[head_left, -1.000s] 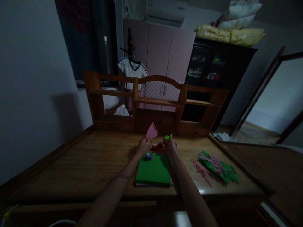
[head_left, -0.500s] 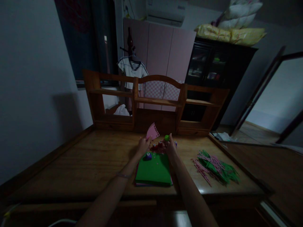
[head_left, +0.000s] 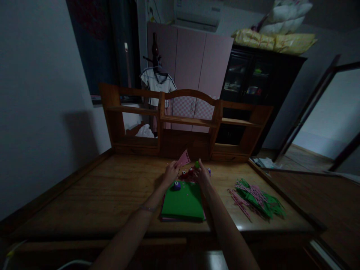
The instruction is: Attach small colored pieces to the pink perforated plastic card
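My left hand (head_left: 171,173) pinches a pink sheet of paper (head_left: 184,158) with a row of small holes along its edge. The sheet is held up and tilted above the table. In my right hand (head_left: 203,176) is a small green craft punch (head_left: 197,164), partly hidden by the fingers and apart from the sheet. A purple craft punch (head_left: 177,186) sits on a stack of green sheets (head_left: 184,204) between my forearms. Beyond the stack, two red punches (head_left: 190,171) stand among small pink cut-out bits. Another purple punch (head_left: 209,171) shows just past my right hand.
On the right of the wooden table (head_left: 118,195) lies a pile of green and pink punched paper strips (head_left: 255,197). A wooden shelf unit (head_left: 188,120) rises along the table's back edge. A wall borders the left side.
The pink sheet has turned and tilted in my left hand, so less of its face shows. My right hand and the green punch have shifted slightly left.
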`<state>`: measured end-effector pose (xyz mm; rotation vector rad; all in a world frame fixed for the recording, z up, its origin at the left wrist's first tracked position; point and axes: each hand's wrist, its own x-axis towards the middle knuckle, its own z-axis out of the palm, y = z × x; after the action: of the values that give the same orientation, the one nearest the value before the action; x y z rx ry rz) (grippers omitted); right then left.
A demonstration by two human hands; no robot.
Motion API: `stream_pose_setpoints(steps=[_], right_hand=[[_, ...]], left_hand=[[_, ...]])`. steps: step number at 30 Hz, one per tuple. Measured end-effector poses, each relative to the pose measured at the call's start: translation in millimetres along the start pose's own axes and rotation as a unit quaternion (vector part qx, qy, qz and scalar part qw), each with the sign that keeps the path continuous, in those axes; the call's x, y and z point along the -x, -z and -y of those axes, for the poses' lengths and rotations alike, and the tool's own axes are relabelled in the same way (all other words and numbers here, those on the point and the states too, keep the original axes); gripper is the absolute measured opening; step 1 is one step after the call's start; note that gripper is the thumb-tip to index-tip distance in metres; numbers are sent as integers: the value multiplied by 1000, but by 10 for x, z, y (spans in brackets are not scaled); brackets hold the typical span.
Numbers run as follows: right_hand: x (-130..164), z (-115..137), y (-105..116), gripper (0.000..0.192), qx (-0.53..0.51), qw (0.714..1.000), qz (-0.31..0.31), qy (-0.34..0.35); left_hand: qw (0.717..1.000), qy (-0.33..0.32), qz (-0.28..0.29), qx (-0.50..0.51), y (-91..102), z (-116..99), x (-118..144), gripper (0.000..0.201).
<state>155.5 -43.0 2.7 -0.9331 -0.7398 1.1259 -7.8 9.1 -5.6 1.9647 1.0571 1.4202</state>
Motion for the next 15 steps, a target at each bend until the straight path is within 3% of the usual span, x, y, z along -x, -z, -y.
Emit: stream_pose_setpoints(steps=[6, 10, 15], right_hand=[[32, -25, -32, 41, 62, 994, -40, 87], [66, -32, -48, 47, 89, 991, -3, 105], [129, -2, -79, 48, 139, 982, 27, 121]], left_hand=[[999, 33, -3, 31, -11, -29, 2, 29], [996, 83, 1, 38, -17, -23, 2, 34], [996, 81, 16, 28, 10, -53, -16, 36]])
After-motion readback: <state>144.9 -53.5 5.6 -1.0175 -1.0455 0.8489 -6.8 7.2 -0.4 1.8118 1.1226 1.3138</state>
